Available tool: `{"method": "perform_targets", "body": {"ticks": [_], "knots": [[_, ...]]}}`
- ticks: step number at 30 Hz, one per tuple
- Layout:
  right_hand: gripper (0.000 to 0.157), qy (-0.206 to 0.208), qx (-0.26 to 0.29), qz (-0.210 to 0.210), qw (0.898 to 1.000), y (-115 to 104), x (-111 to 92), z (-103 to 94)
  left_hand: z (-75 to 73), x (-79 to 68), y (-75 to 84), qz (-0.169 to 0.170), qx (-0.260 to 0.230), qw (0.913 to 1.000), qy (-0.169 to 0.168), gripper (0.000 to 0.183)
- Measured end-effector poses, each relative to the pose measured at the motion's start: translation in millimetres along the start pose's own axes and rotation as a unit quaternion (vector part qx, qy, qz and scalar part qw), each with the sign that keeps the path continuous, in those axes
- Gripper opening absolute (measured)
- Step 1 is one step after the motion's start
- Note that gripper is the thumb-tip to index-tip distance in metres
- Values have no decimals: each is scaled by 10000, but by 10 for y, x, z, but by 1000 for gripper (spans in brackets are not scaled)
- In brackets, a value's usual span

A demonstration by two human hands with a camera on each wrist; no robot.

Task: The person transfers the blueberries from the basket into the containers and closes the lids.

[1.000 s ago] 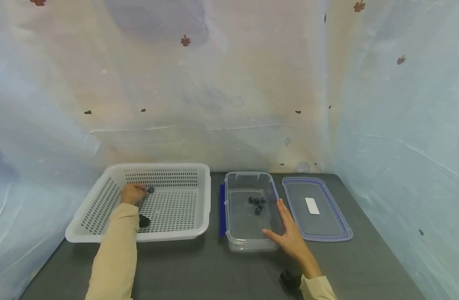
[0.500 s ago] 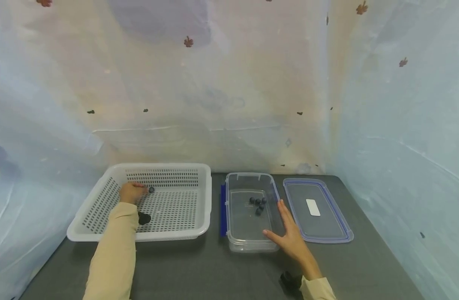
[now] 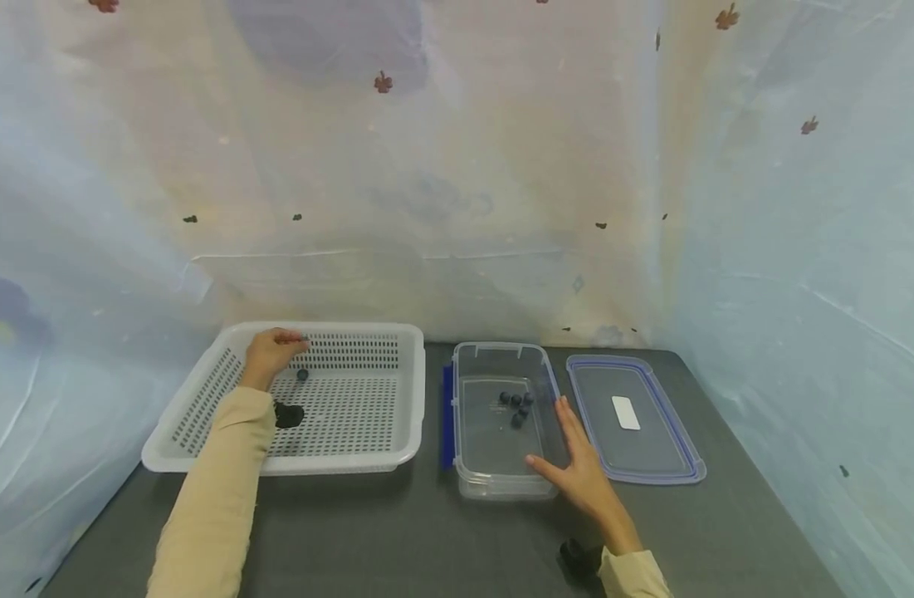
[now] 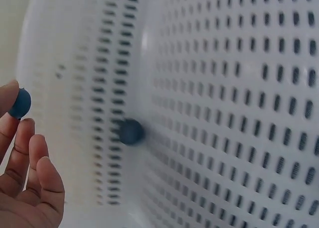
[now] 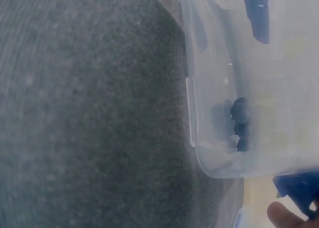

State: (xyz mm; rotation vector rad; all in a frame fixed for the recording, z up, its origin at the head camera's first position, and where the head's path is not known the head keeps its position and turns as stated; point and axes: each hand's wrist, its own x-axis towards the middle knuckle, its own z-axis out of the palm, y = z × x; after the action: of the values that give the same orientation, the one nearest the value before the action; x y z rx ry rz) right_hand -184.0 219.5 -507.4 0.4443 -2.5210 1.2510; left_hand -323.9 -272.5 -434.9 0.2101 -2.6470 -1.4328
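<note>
Blue berry [image 4: 22, 103] pinched in left hand [image 3: 268, 359], over far side of white basket [image 3: 355, 415]. Second berry [image 3: 302, 374] lies in basket, below that hand. Right hand [image 3: 585, 480] spread at clear box [image 3: 494, 457] holding dark berries [image 3: 516, 400]. Lid [image 3: 647, 444] beside, on desk [image 3: 367, 531].

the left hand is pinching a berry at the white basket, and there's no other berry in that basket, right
Not quite: there is another berry in the white basket, lying at the foot of its wall, as the left wrist view shows. The left hand is indeed pinching a berry at the basket.
</note>
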Motion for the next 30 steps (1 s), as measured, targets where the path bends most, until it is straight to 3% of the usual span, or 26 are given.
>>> {"method": "perform_targets", "body": {"ticks": [4, 11, 21, 30], "knots": [[97, 19, -31, 12, 10000, 16, 0, 0, 2, -2, 138, 335, 39, 9992, -204, 44], [97, 24, -49, 25, 10000, 10, 9, 0, 54, -73, 389, 907, -23, 9955, -276, 43], [97, 10, -12, 27, 10000, 19, 34, 2, 249, -224, 792, 1132, -424, 9900, -730, 42], [97, 42, -7, 72, 10000, 29, 33, -19, 576, -345, 1217, 1317, -1237, 9735, -1400, 35]]}}
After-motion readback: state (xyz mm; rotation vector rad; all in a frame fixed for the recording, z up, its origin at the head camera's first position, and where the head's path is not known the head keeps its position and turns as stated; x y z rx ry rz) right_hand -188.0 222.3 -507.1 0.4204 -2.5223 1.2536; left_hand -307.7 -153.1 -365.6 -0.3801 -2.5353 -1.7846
